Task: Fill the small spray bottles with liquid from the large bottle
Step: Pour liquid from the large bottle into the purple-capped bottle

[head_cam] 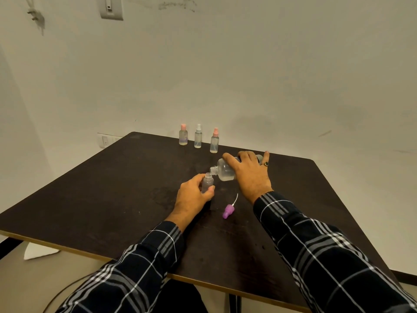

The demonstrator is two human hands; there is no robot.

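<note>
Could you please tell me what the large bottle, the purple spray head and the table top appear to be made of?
Large bottle: likely translucent plastic, slightly frosted; liquid shows cloudily through its wall.
Purple spray head: probably moulded plastic, matt and opaque, with a thin pale dip tube.
Table top: seemingly dark wood-look laminate over board, judging by its lighter edge strip; low sheen.

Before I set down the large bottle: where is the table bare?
Bare table lies left of the left hand, and right of the right hand. Crowded: around the purple spray cap between the wrists, and by the three capped bottles at the far edge.
</note>
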